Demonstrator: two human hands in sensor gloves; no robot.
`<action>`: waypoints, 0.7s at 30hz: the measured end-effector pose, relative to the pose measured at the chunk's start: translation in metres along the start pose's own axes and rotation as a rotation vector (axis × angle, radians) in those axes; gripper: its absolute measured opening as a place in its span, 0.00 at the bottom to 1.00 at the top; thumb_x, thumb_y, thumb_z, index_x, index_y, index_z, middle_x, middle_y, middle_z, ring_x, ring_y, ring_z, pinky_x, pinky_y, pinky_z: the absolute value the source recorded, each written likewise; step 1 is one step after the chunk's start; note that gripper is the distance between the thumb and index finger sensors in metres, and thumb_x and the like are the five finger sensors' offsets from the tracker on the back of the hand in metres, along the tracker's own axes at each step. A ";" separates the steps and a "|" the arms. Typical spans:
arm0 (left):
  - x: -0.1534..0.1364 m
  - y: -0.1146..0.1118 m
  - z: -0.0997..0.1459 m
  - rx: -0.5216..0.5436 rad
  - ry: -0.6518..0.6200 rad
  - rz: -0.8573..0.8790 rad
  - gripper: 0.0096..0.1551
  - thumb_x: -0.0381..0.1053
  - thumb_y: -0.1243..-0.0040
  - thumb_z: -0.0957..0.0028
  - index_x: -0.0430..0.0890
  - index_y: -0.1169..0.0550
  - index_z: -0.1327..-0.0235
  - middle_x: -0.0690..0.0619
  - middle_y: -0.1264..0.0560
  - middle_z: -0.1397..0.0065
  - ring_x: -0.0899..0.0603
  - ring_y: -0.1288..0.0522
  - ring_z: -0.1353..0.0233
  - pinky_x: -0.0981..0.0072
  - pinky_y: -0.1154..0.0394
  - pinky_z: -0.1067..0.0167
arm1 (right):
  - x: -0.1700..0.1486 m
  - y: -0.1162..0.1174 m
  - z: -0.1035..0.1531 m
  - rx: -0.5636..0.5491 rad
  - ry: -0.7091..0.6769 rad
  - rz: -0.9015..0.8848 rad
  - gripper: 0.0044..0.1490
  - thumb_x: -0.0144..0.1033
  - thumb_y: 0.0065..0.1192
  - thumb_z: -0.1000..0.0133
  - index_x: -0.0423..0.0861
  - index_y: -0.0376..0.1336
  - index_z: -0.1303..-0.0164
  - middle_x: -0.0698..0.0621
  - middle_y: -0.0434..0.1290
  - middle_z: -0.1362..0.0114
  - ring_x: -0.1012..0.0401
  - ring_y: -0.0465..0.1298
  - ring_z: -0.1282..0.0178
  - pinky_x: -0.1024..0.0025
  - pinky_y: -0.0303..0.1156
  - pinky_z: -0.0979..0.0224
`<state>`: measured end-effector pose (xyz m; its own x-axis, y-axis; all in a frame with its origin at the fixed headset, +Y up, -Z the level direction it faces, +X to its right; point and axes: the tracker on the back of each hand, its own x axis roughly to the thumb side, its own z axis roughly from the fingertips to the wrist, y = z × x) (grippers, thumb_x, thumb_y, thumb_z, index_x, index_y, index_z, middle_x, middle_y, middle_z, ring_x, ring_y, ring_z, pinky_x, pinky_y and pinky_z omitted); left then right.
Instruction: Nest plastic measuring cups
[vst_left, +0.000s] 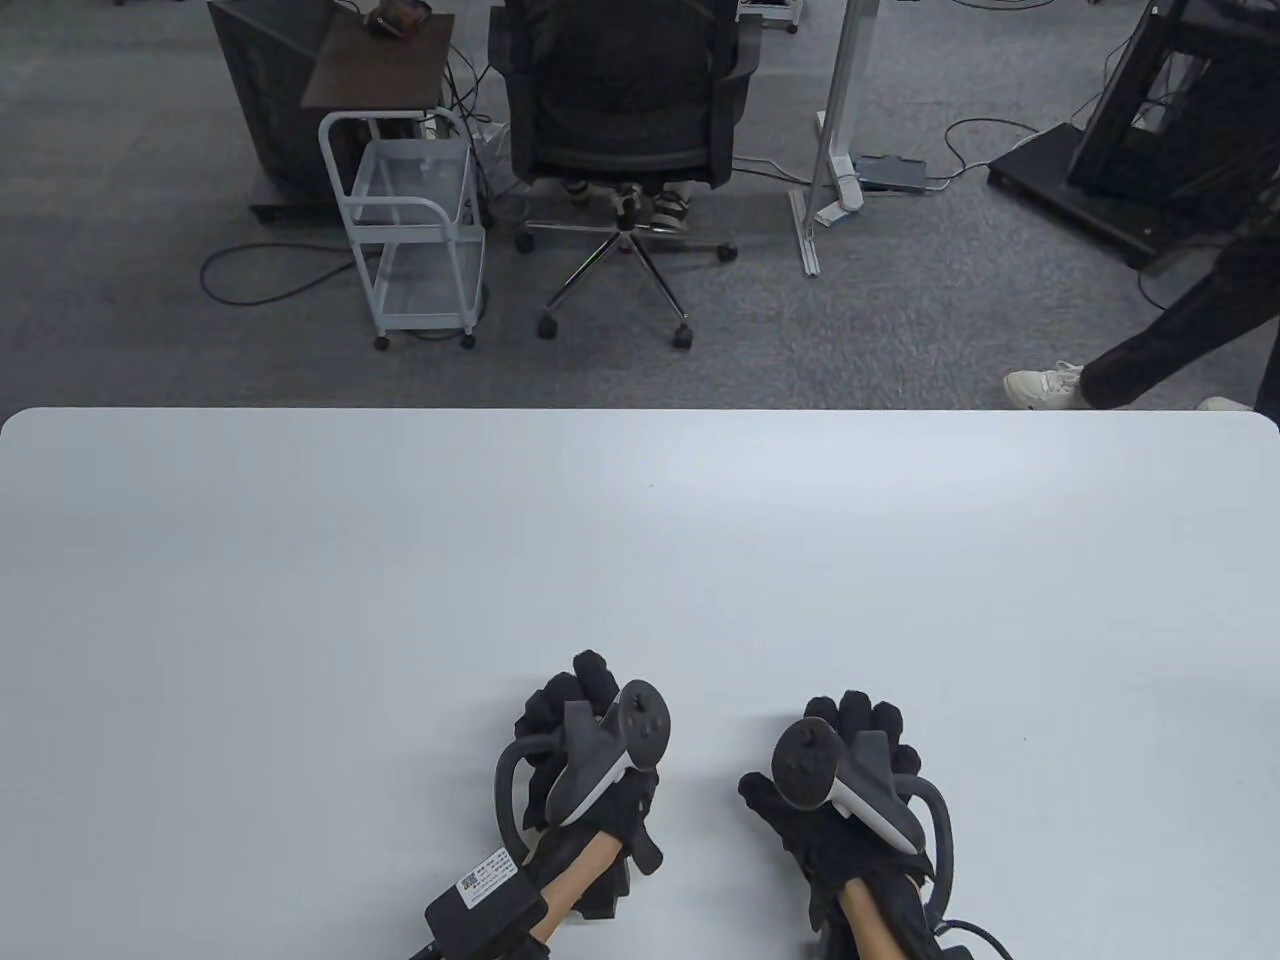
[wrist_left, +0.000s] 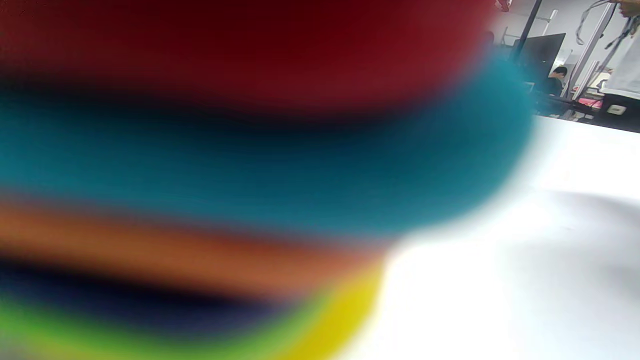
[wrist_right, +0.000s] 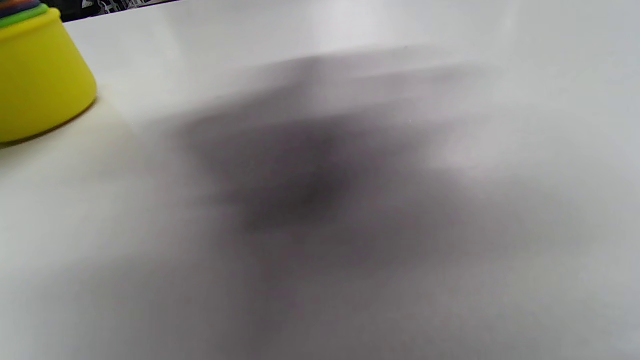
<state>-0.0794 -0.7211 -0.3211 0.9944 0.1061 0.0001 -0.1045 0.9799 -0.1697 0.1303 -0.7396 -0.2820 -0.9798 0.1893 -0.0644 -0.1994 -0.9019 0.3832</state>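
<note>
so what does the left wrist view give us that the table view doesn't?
Left wrist view only: a blurred, very close stack of cups in red, teal, orange, dark blue, green and yellow bands, filling most of the frame.

Table view only: the left hand and right hand, both low at the near edge, plus the office chair and cart beyond the table. No cups show; the left hand likely hides them.

Both: the white table.
</note>
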 end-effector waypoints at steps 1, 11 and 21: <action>0.000 0.000 0.000 -0.001 -0.001 0.000 0.51 0.63 0.57 0.35 0.29 0.56 0.18 0.25 0.54 0.28 0.21 0.50 0.30 0.23 0.48 0.35 | 0.000 0.000 0.000 0.001 0.000 0.000 0.65 0.66 0.35 0.39 0.28 0.22 0.17 0.19 0.19 0.20 0.24 0.23 0.27 0.22 0.29 0.29; 0.002 0.008 0.005 -0.019 -0.044 0.002 0.57 0.67 0.58 0.36 0.28 0.59 0.19 0.22 0.60 0.25 0.17 0.55 0.28 0.21 0.51 0.35 | 0.000 -0.001 0.001 0.000 -0.003 0.000 0.66 0.66 0.35 0.39 0.28 0.22 0.17 0.19 0.19 0.20 0.24 0.23 0.27 0.22 0.29 0.29; -0.088 0.082 0.045 0.247 -0.329 -0.104 0.55 0.72 0.58 0.41 0.40 0.54 0.13 0.33 0.57 0.11 0.17 0.61 0.19 0.17 0.63 0.35 | 0.002 -0.010 0.011 -0.167 -0.036 0.007 0.65 0.67 0.35 0.40 0.32 0.22 0.16 0.22 0.18 0.18 0.26 0.22 0.25 0.23 0.28 0.27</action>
<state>-0.1761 -0.6425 -0.2903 0.9452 0.0138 0.3261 -0.0452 0.9950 0.0890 0.1300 -0.7260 -0.2760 -0.9807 0.1937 -0.0278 -0.1949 -0.9546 0.2251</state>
